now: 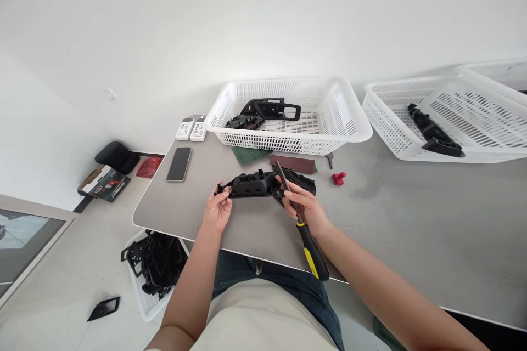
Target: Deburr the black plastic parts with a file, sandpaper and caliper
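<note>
A long black plastic part point(253, 184) with clips and ribs is held level just above the grey table. The fingers of my left hand point(218, 208) pinch its left end. My right hand point(304, 208) is closed around the shaft of a file point(310, 249) with a black and yellow handle, the handle hanging toward me over the table edge. The file's tip lies across the right side of the part, and the right fingertips also seem to touch the part there. Just behind the part lie a dark red sanding sheet point(293, 163) and a green sheet point(249, 155).
A white basket point(288, 145) with several black parts stands behind. Another basket point(397, 142) holds one long black part. A phone point(179, 164), two white boxes point(191, 129) and a red piece point(338, 179) are on the table. A floor bin point(144, 307) holds black parts.
</note>
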Available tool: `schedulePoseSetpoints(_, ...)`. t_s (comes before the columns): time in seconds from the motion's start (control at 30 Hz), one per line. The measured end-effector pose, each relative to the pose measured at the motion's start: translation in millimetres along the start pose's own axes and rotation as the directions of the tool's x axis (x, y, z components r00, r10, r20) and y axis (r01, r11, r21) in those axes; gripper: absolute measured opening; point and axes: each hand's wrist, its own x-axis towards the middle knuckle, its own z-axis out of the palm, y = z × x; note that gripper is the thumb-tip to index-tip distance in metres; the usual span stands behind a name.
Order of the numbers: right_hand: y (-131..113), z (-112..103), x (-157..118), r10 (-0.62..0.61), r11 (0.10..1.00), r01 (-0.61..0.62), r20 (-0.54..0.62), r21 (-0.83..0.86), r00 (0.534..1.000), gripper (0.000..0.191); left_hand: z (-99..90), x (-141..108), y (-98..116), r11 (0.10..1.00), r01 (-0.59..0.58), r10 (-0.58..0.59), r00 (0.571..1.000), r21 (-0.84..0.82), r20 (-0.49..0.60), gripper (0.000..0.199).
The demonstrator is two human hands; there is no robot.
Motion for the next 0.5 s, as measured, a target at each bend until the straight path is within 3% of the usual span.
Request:
schedulePoseSetpoints(0.1,-1,3,-4,-0.017,1.0,0.017,0.01,-0.008,1.0,0.069,11.6,3,-6,0.99,-0.076,0.063,0.991,-0.116,-0.114,0.015)
schedulePoseSetpoints(0.27,0,4,-8,-0.041,0.998,0.04,-0.011,-0.054,0.999,0.065,30.1,-4,-27,0.991,-0.019,0.002,0.991,-0.132,-0.131,0.008)
schedulePoseSetpoints(0.4,2,3,-7,-0.019,0.996,0.02,0.005,-0.092,1.0,0.067,41.3,-15,-41,0.992,0.113,-0.115,0.993,-0.063,-0.028,0.013)
schedulePoseSetpoints(0.5,3,3,-7,-0.015,0.995,0.017,0.02,-0.094,1.0,0.068,45.7,-20,-47,0.991,0.13,-0.13,0.991,0.019,0.022,0.016)
